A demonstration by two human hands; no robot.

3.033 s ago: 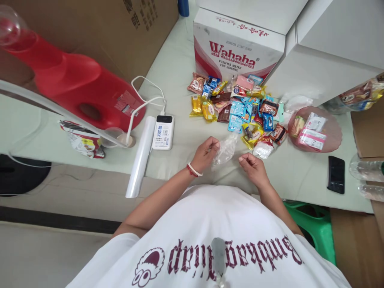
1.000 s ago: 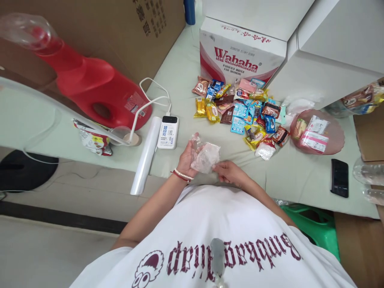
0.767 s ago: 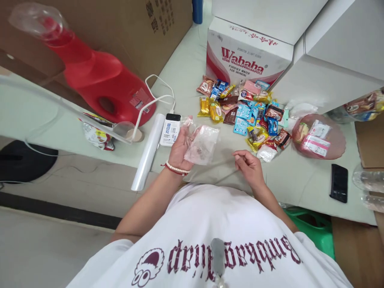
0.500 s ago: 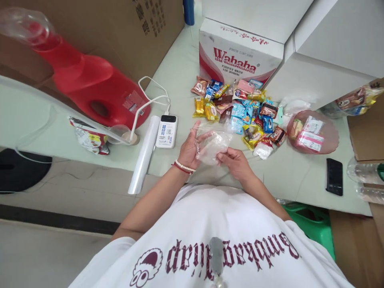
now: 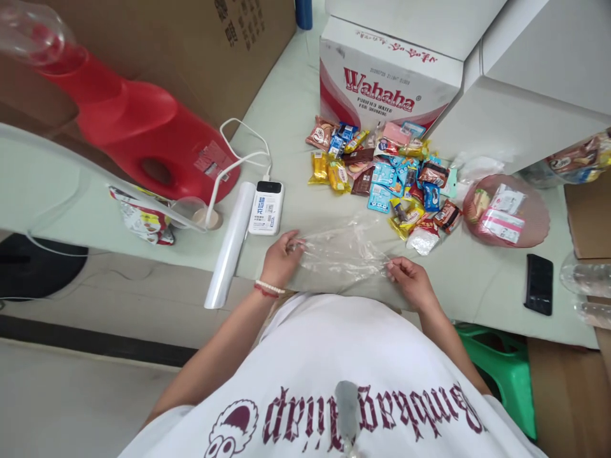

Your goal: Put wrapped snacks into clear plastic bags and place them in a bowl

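A thin clear plastic sheet or bag [image 5: 346, 253] is stretched between my two hands, just above the table's near edge. My left hand [image 5: 282, 256] is closed on its left end, and a beaded bracelet circles that wrist. Its right end is pinched between the thumb and fingers of my right hand [image 5: 408, 278]. Beyond the plastic lies a loose pile of wrapped snacks [image 5: 382, 172] in brown, blue, yellow and red. To the right of the pile, a translucent pink bowl [image 5: 537, 222] holds a few packets.
A white power bank [image 5: 266, 208] with a cable and a white roll [image 5: 230, 245] lie at left, near a large red jug [image 5: 143, 137]. Behind the snacks stands a Wahaha carton [image 5: 386, 79]. At right are a black phone [image 5: 539, 284] and a green stool [image 5: 510, 375].
My hands have moved apart, left hand leftward and right hand rightward. The plastic, bunched up between them before, is now spread out wide.
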